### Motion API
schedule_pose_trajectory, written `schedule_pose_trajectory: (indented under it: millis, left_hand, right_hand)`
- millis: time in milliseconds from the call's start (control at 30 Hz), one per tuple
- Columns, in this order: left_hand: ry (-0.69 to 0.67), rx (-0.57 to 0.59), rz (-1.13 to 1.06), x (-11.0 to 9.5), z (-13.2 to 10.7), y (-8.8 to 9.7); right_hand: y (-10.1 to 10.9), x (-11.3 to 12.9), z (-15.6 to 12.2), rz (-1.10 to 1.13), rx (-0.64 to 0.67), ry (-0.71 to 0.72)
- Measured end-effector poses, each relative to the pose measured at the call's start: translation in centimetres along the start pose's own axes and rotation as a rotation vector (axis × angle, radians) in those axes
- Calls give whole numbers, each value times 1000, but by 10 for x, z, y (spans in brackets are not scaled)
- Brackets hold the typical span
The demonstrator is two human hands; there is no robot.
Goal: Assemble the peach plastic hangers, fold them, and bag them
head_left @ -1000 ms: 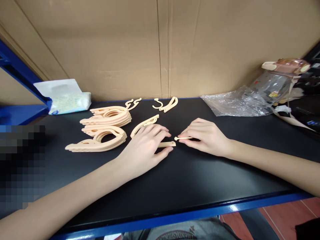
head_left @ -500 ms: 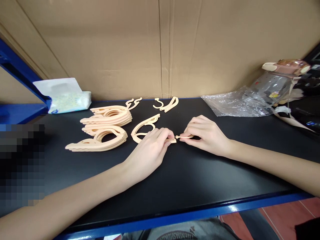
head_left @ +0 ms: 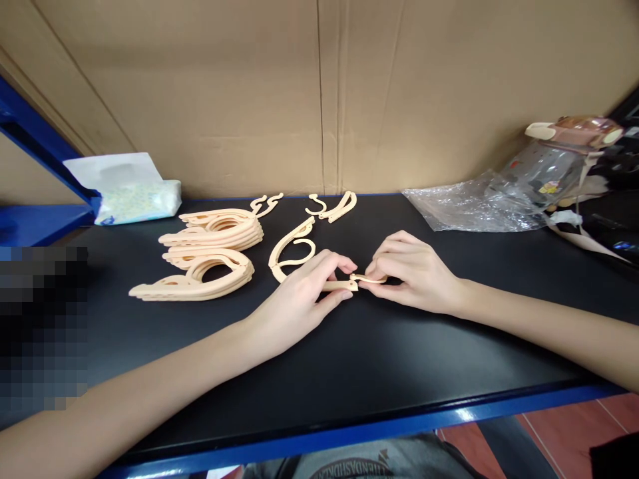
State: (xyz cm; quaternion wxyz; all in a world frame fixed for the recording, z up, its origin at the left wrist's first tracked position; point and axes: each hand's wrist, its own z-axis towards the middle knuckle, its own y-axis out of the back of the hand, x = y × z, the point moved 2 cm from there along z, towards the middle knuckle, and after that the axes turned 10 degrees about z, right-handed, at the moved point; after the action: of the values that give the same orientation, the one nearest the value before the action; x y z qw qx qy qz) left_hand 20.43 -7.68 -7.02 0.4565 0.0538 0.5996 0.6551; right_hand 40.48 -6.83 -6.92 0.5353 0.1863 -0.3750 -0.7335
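Observation:
My left hand [head_left: 299, 301] pinches the straight end of a peach plastic hanger arm [head_left: 292, 251] that curves away behind it on the black table [head_left: 379, 359]. My right hand [head_left: 414, 273] pinches a small peach hook piece [head_left: 368, 279], whose tip touches the end of the arm. Both hands rest on the table, fingertips almost meeting. A stack of peach hanger parts [head_left: 210, 249] lies left of my left hand.
Loose peach pieces [head_left: 333, 206] lie at the back by the cardboard wall [head_left: 319, 93]. A tissue pack [head_left: 127, 193] sits back left by a blue shelf frame [head_left: 34, 143]. Crumpled clear plastic bag [head_left: 464, 209] and a bottle [head_left: 564, 156] lie back right.
The hanger arm has swung so its curved end points further back. My left fingers shifted to pinch its end, and the hook piece in my right hand has met it.

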Motion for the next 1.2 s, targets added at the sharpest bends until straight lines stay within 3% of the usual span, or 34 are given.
schedule_pose_trajectory:
  millis: [333,900,1200]
  left_hand:
    - [-44,29,-15,-1,0,1]
    - [22,44,-126,-2,3,1]
    - [-16,59,-51,-1,4,1]
  right_hand:
    - [-1,2,-1,68,12,68]
    - [2,19,-1,-279,87,374]
    - [4,24,-1,-300,146,427]
